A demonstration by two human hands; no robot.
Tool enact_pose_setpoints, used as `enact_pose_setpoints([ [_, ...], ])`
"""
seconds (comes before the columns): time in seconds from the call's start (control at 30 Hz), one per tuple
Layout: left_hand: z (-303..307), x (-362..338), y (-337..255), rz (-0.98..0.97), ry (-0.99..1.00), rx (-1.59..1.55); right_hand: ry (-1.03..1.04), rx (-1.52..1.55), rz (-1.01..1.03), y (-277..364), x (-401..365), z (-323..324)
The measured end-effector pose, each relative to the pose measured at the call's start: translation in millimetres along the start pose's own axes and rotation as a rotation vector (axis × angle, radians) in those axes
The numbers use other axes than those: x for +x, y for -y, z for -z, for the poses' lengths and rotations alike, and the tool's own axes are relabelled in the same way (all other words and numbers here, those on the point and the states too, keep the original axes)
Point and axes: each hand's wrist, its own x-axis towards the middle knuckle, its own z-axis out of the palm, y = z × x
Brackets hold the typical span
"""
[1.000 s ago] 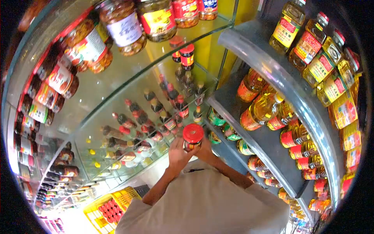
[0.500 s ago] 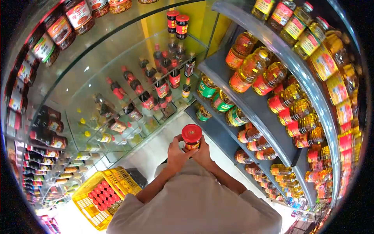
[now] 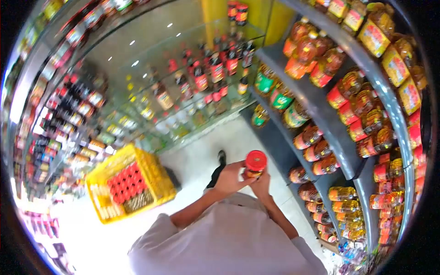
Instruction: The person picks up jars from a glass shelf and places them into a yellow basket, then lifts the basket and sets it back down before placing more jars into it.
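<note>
A jar with a red lid [image 3: 255,160] is held upright in front of my body. My left hand [image 3: 230,177] has its fingers closed round the jar's left side. From the right and below, my right hand [image 3: 261,185] grips the same jar. Its label is mostly hidden by my fingers. Lower left on the floor stands a yellow crate [image 3: 162,181] holding rows of red-lidded jars [image 3: 126,183].
Glass shelves with dark sauce bottles [image 3: 200,78] run along the left and back. Grey shelves [image 3: 337,133] with oil bottles [image 3: 330,68] rise close on my right. Pale floor [image 3: 197,151] lies between them, with a dark shoe [image 3: 222,157] on it.
My view has turned left, so the crate shows more fully and a leg and shoe have come into sight. Both hands still hold the jar, now further right in the picture.
</note>
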Motion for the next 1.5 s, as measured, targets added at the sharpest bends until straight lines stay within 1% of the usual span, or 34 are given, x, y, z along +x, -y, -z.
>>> enact_pose_setpoints([
  [0.03, -10.4, -17.9, -2.4, -0.065, 0.014, 0.027, -0.011, 0.034, 0.006, -4.6, -22.8, 6.3],
  [0.1, -22.4, -47.6, -9.0, -0.091, 0.028, 0.055, 0.027, 0.022, 0.001, -19.1, -60.5, 15.2],
  [0.13, -18.8, -61.1, -21.5, -0.011, 0.073, 0.053, 0.011, 0.055, -0.013, -18.0, -74.3, 14.8],
  [0.17, -19.3, -72.4, -31.0, 0.076, 0.032, -0.017, -0.005, 0.09, -0.023, -13.2, -85.4, 12.6],
  [0.2, -24.3, -83.3, -35.7, 0.072, -0.057, 0.004, 0.103, 0.186, -0.036, -3.8, -95.2, 14.5],
  [0.23, -27.9, -97.3, -39.3, 0.06, -0.133, 0.021, 0.047, 0.205, 0.025, -4.4, -106.4, 6.8],
  [0.3, -23.9, -121.2, -47.9, 0.123, -0.199, -0.028, 0.062, 0.325, -0.058, -2.7, -121.8, -2.7],
  [0.33, -20.3, -127.4, -51.1, 0.148, -0.241, -0.076, 0.08, 0.324, -0.058, -5.2, -127.3, -4.2],
  [0.37, -15.4, -136.8, -51.0, 0.153, -0.256, -0.072, 0.162, 0.196, 0.002, -6.1, -132.5, -8.1],
  [0.4, -7.8, -146.8, -50.0, 0.244, -0.238, -0.092, 0.243, 0.07, 0.069, -6.4, -134.6, -12.6],
  [0.43, 0.7, -156.1, -48.4, 0.332, -0.22, -0.114, 0.256, 0.073, 0.084, -4.4, -137.9, -20.0],
  [0.5, 18.4, -176.4, -45.2, 0.346, -0.275, -0.071, 0.354, 0.091, -0.057, 13.7, -150.0, -36.9],
  [0.53, 33.0, -186.3, -46.1, 0.393, -0.241, -0.011, 0.386, 0.037, 0.082, 9.0, -153.8, -45.3],
  [0.57, 45.1, -196.4, -45.0, 0.443, -0.207, 0.046, 0.406, 0.031, 0.089, 7.7, -157.1, -54.0],
  [0.63, 62.3, -220.6, -34.8, 0.466, -0.275, 0.055, 0.577, 0.118, 0.07, 7.8, -164.5, -76.9],
  [0.67, 73.3, -234.0, -29.7, 0.425, -0.352, 0.11, 0.62, 0.13, 0.054, 9.5, -167.8, -90.3],
  [0.7, 83.7, -248.5, -24.5, 0.384, -0.428, 0.166, 0.641, 0.119, 0.054, 14.1, -171.1, -102.5],
  [0.77, 101.5, -279.9, -17.2, 0.421, -0.478, 0.181, 0.754, -0.007, 0.087, 38.7, -179.4, -130.9],
  [0.8, 112.3, -294.9, -15.0, 0.479, -0.504, 0.181, 0.785, -0.031, 0.143, 48.1, -185.4, -146.0],
  [0.83, 124.5, -310.4, -10.6, 0.534, -0.53, 0.183, 0.799, -0.038, 0.156, 50.2, -192.3, -162.2],
  [0.87, 134.6, -327.2, -4.8, 0.571, -0.563, 0.186, 0.869, 0.033, 0.199, 50.7, -198.5, -181.8],
  [0.9, 149.0, -343.0, 0.7, 0.567, -0.58, 0.186, 0.936, 0.105, 0.243, 54.3, -205.0, -202.2],
  [0.93, 164.4, -358.8, 4.0, 0.63, -0.564, 0.18, 0.948, 0.097, 0.367, 66.6, -210.9, -222.1],
  [0.97, 180.2, -375.7, 8.7, 0.692, -0.547, 0.171, 0.955, 0.087, 0.379, 69.2, -219.8, -244.3],
  [1.03, 211.6, -412.1, 25.6, 0.679, -0.576, 0.174, 0.988, -0.013, 0.472, 67.7, -235.4, -287.4],
  [1.1, 237.0, -440.5, 46.5, 0.674, -0.605, 0.169, 1.043, -0.042, 0.471, 103.8, -249.9, -321.2],
  [1.17, 260.2, -464.7, 64.7, 0.694, -0.626, 0.163, 1.035, -0.136, 0.603, 120.5, -264.9, -350.2],
  [1.2, 269.3, -473.5, 74.8, 0.702, -0.623, 0.143, 1.021, -0.162, 0.619, 129.2, -270.9, -360.9],
  [1.23, 276.8, -480.8, 80.9, 0.71, -0.59, 0.123, 1.018, -0.176, 0.582, 139.2, -277.2, -368.0],
  [1.3, 289.2, -489.5, 94.6, 0.689, -0.604, 0.096, 1.017, -0.198, 0.553, 153.0, -285.6, -381.4],
  [1.33, 292.6, -492.4, 101.9, 0.683, -0.57, 0.079, 1.022, -0.158, 0.518, 151.0, -288.4, -386.3],
  [1.4, 296.8, -492.0, 115.5, 0.563, -0.631, 0.075, 1.0, -0.187, 0.468, 140.7, -294.2, -392.1],
  [1.47, 304.4, -486.9, 125.0, 0.535, -0.591, 0.031, 0.977, -0.211, 0.437, 136.3, -291.9, -394.9],
  [1.5, 307.0, -485.7, 128.0, 0.529, -0.566, 0.007, 0.966, -0.272, 0.464, 135.9, -291.5, -395.2],
])
